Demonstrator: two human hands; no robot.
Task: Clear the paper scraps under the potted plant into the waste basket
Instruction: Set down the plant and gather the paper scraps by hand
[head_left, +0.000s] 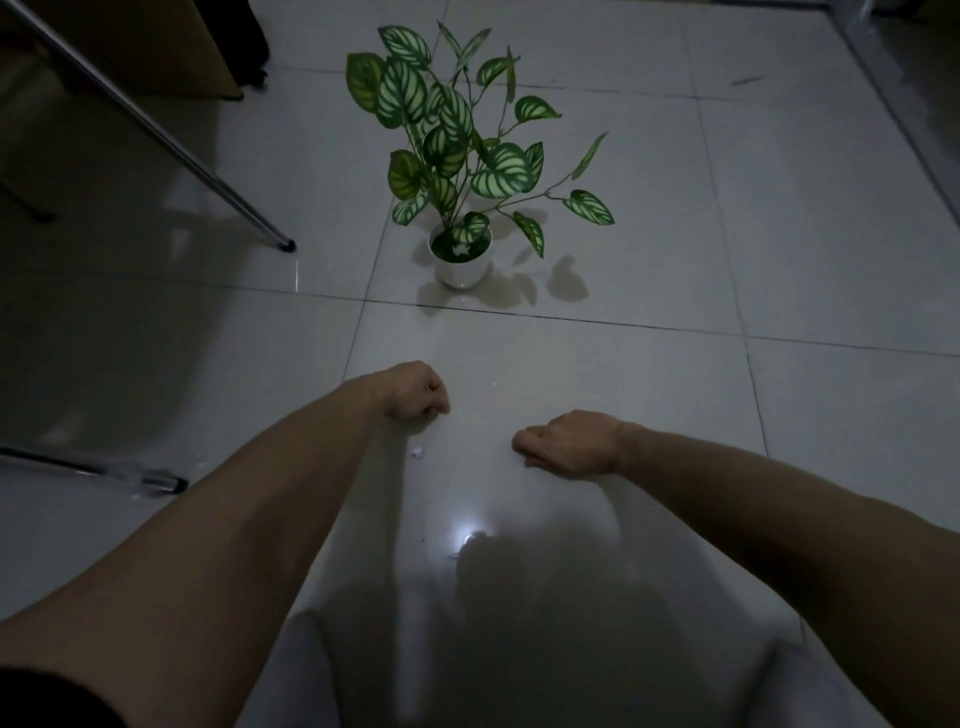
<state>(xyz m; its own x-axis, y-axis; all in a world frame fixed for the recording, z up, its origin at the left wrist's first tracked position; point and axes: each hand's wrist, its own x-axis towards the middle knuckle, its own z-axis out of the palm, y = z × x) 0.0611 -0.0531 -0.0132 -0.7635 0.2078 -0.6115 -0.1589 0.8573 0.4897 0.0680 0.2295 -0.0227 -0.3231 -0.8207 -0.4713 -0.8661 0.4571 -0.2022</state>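
Both bare arms reach out low over the shiny tiled floor (623, 218). The left hand (415, 391) is curled into a fist with the knuckles down; I cannot tell if anything is inside. The right hand (563, 442) is half curled, fingers bent under, holding nothing I can see. One tiny white paper scrap (416, 454) lies beside the left forearm. The potted plant (460, 171) stands farther ahead in its white pot.
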